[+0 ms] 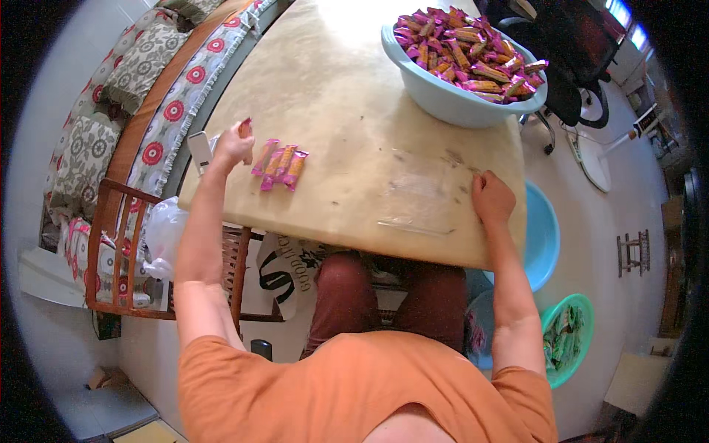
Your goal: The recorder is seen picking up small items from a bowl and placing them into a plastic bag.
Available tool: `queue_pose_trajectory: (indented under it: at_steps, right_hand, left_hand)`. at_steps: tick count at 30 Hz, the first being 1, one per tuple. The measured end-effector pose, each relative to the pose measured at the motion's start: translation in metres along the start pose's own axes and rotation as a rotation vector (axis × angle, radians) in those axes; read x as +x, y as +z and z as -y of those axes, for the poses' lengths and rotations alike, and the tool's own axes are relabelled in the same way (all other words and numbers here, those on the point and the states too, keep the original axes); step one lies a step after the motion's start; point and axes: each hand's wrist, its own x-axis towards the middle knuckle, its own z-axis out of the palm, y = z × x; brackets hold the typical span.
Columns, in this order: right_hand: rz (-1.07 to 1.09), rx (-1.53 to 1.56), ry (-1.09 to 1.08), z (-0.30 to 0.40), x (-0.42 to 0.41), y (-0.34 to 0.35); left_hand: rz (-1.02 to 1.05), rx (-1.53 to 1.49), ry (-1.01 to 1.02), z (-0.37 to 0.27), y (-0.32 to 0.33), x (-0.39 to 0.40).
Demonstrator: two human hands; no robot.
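Note:
My left hand [232, 145] is closed around a small wrapped snack bar [245, 128] in a pink and orange wrapper, held over the left side of the table. Just right of that hand, several like snack bars [281, 165] lie side by side in a small group. My right hand [493, 196] rests as a loose fist by the table's right edge, with nothing visible in it. To its left, clear plastic bags [418, 194] lie flat on the table; whether the fingers touch them cannot be told. A light blue basin [460, 102] heaped with wrapped snack bars [465, 52] stands at the far right.
The table [332, 111] has a pale cover. Behind my left hand is a white phone-like object [200, 149]. A wooden chair [127, 249] with a white plastic bag [165, 232] stands left. Below right are a blue basin [545, 238] and a green basin [584, 332].

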Motion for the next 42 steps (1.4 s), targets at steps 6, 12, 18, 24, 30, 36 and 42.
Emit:
queue_pose_trajectory:
  at_steps: [6,12,18,24,30,36,42]
  right_hand:
    - [0.047,-0.056,0.042,0.003,0.002,-0.004]
    - [-0.050,0.019,-0.004,-0.008,0.001,-0.004]
    - [-0.035,0.045,0.044,-0.003,0.001,-0.002]
    - [-0.049,0.105,-0.028,-0.007,-0.002,-0.011]
    - [-0.030,0.135,-0.022,-0.020,-0.001,-0.001]
    - [0.014,0.184,-0.053,-0.012,0.001,-0.006]
    - [0.003,0.254,-0.063,-0.013,0.001,-0.004]
  left_hand:
    - [0.110,0.593,-0.027,0.064,0.021,-0.002]
    - [0.088,0.730,0.451,0.108,0.049,0.012]
    - [0.048,0.510,-0.026,0.075,0.073,-0.023]
    - [-0.068,0.618,0.097,-0.077,0.066,-0.007]
    - [-0.168,-0.006,0.939,-0.282,0.143,0.029]
    - [-0.034,0.303,0.865,-0.378,0.223,0.082]
    - [0.194,0.335,0.703,-0.382,0.237,0.116]
